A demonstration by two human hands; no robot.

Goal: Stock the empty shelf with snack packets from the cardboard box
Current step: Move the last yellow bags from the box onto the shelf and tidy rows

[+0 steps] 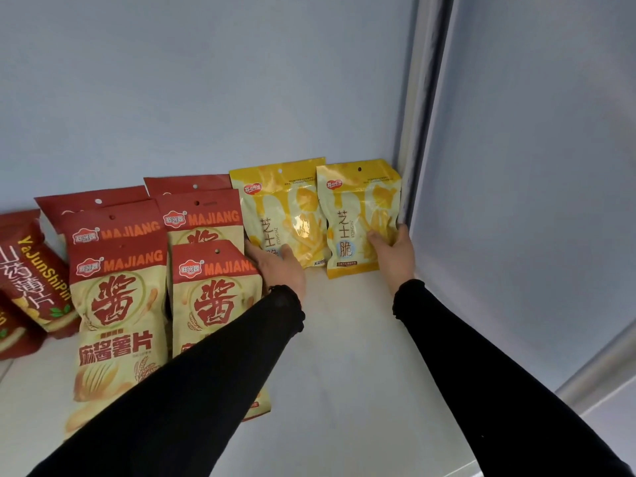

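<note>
Your left hand point(280, 270) rests on the lower part of the left yellow packet point(287, 215), fingers straight and laid flat against its face, pressing rather than gripping. Your right hand point(392, 251) is on the right yellow packet point(358, 215): the thumb lies across its front, while the other fingers curl round its right edge, so it is held by that side. Both yellow packets stand upright against the back wall point(206, 80), side by side and touching or nearly so, in the shelf's point(344, 356) rear right corner, the right one just beside the side wall point(516, 166).

As for progress, you are well into the stocking. To the left of the yellow pair stand two rows of red-and-cream packets point(118, 304), running from the back wall toward the front edge, several deep. Further left, at the shelf's left edge, dark red packets point(31, 270) lean at a tilt (only partly in view).

What remains, judging by the bare shelf in front of the yellow pair, is that right-hand stretch out to the front edge; more yellow packets would fit there in rows. The cardboard box is out of view, so you cannot tell how many packets are left. The step in hand looks like squaring up the two yellow ones.
</note>
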